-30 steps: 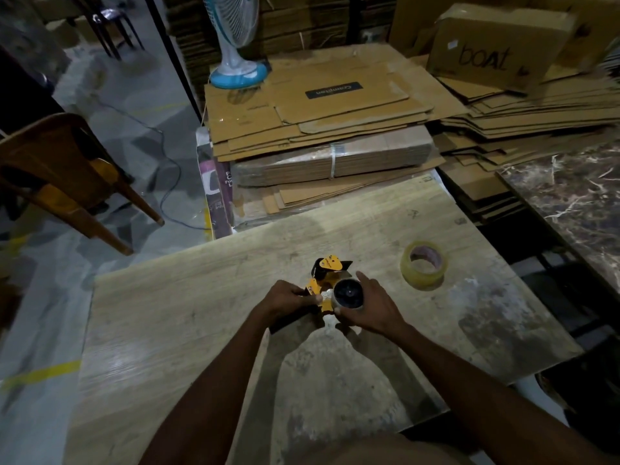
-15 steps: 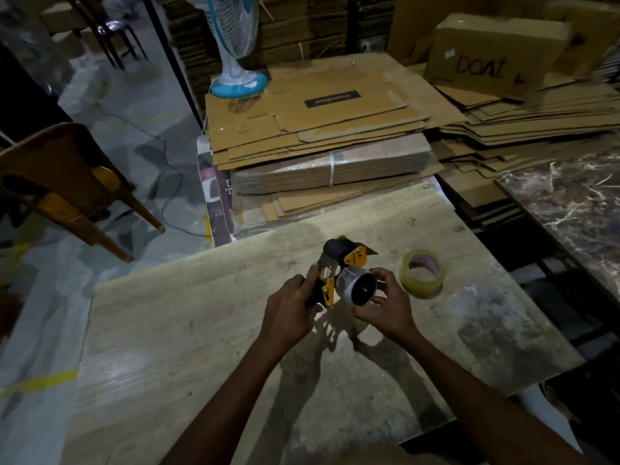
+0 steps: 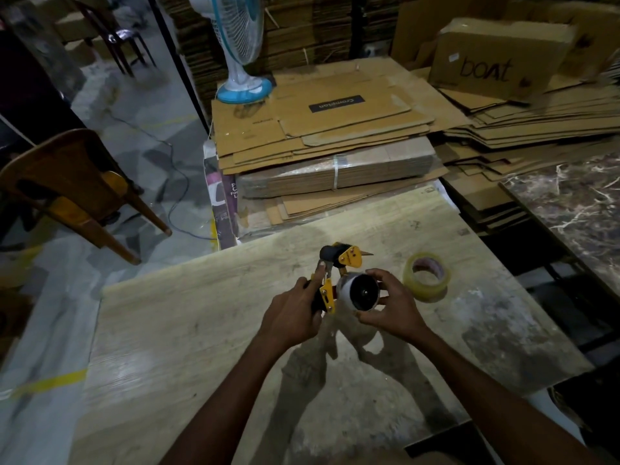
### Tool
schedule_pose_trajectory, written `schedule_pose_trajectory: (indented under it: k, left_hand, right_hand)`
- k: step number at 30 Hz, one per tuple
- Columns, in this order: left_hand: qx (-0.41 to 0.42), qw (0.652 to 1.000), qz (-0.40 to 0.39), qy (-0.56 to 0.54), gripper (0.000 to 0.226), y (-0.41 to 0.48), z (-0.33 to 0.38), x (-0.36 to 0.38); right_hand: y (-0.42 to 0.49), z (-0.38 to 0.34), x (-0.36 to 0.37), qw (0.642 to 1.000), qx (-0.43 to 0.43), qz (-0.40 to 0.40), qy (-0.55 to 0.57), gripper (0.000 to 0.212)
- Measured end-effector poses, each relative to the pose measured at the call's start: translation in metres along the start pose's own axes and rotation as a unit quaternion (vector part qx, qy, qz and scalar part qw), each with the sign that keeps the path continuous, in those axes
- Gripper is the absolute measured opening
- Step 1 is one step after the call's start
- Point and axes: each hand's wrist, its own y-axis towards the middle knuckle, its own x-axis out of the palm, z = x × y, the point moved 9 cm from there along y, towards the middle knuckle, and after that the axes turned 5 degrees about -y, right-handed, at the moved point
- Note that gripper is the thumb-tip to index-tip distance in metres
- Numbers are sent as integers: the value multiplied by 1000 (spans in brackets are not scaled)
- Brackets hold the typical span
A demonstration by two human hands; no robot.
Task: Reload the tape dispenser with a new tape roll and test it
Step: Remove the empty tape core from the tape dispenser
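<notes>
A yellow and black tape dispenser (image 3: 339, 266) is held just above the wooden table (image 3: 208, 330). My left hand (image 3: 292, 313) grips its handle, with the forefinger stretched up along the frame. My right hand (image 3: 389, 307) curls around the pale spent core (image 3: 359, 292) sitting on the dispenser's black hub. A new roll of clear tape (image 3: 426, 276) lies flat on the table just right of my right hand, untouched.
Stacks of flattened cardboard (image 3: 322, 129) rise beyond the table's far edge, with a blue-based fan (image 3: 243, 85) on them. A "boat" carton (image 3: 496, 58) sits at the back right. A wooden chair (image 3: 77, 186) stands left; a marble slab (image 3: 577, 209) lies right.
The dispenser was lifted off the table and turned so its hub faces me. My right hand shifted from the side of the hub to cupping the core.
</notes>
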Motion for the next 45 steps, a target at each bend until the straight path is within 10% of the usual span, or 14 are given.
schedule_pose_trajectory:
  k: [10,20,27,32,45]
  left_hand:
    - [-77,926,-77,-362,97,-6,-42,76]
    - [-166,865,-77,-467,49,-20,-56,125]
    - [-223,909,-52,-348,42,-9,-60,122]
    - [-196,953,117,-200,46,11,-55,100]
    - [-414,855,116,-290,84,33,-62,121]
  right_hand:
    - [3,7,12,979,0,-120,-167,93]
    - [-8,20,40,958,34,-194,-210,91]
    - [-10,17,53,941,78,-208,-255,100]
    - [-8,11,61,937,100,-186,-277,91]
    - [-12,24,60,941,156,-151,-259,85]
